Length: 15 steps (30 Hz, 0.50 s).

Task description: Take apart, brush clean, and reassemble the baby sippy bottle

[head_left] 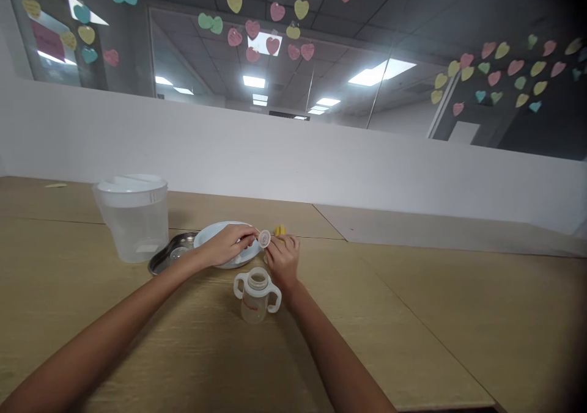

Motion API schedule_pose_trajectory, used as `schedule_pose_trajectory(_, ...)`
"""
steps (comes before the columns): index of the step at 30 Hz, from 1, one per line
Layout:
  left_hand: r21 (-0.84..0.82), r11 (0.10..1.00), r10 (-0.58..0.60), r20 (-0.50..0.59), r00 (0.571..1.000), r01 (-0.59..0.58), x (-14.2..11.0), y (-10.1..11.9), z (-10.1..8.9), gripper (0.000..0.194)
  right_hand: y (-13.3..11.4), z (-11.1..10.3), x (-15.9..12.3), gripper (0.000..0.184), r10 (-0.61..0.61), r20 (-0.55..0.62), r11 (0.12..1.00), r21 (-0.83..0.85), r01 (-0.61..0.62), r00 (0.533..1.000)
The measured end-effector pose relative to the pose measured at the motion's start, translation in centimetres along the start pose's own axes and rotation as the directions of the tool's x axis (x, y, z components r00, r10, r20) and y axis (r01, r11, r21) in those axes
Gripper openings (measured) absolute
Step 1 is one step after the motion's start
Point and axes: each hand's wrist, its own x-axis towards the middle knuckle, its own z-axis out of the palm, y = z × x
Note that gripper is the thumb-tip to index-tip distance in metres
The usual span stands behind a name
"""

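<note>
My right hand (pixel 283 259) is closed around a round, translucent white bottle part (pixel 264 238), its ringed face turned towards me. My left hand (pixel 229 243) comes in from the left with its fingers pinched together beside that part. A thin pale thing shows at the left fingertips, too small to name. Just below the hands, a clear baby bottle (pixel 254 306) with two white side handles stands upright, its top uncovered. Behind my right hand a small yellow thing (pixel 280 230) is partly hidden.
A white plate (pixel 211 234) lies behind my left hand. Beside it is a metal kidney-shaped tray (pixel 158 265) holding a clear piece. A large translucent pitcher (pixel 137 226) with a white lid stands at the left. The wooden table (pixel 413 327) meets a white wall (pixel 257 156) under windows.
</note>
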Motion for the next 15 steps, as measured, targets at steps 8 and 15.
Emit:
schedule_pose_trajectory(8, 0.042, 0.994, -0.089, -0.220, 0.971, 0.101, 0.0, -2.3, -1.5, 0.034, 0.3, 0.1, 1.0, 0.023, 0.519, -0.111, 0.840, 0.249, -0.482, 0.847)
schedule_pose_trajectory(15, 0.151, 0.982, -0.086, -0.178, 0.980, 0.114, 0.1, -3.4, -1.0, 0.033, -0.9, -0.8, 0.9, 0.023, 0.442, -0.266, 0.821, 0.504, -0.268, 0.856)
